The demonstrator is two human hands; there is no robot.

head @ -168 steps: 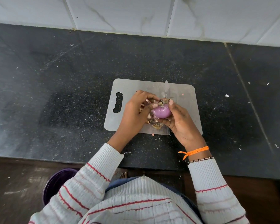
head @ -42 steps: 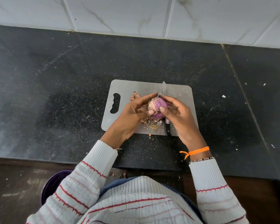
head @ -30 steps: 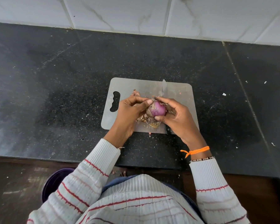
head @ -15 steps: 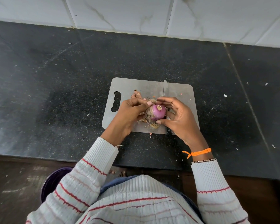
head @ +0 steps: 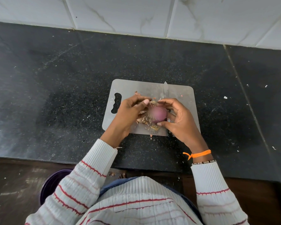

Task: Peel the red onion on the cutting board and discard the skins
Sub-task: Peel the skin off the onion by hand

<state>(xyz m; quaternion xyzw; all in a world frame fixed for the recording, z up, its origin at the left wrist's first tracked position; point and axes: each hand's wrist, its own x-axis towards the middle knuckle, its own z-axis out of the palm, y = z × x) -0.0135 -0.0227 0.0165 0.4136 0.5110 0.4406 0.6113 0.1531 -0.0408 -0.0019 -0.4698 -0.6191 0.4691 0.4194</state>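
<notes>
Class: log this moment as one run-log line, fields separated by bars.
step: peeling | right hand: holds red onion | left hand: pinching skin | skins: on cutting board | discard: not yet

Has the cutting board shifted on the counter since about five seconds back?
No. The cutting board lies as before on the black counter, handle slot to the left, near edge just short of the counter's front.

Purple-pink onion (head: 157,114) showing against grey cutting board (head: 128,88); black speckled counter (head: 71,78); white sweater (head: 136,200) wearing red stripes; orange wrist thread (head: 199,154).
</notes>
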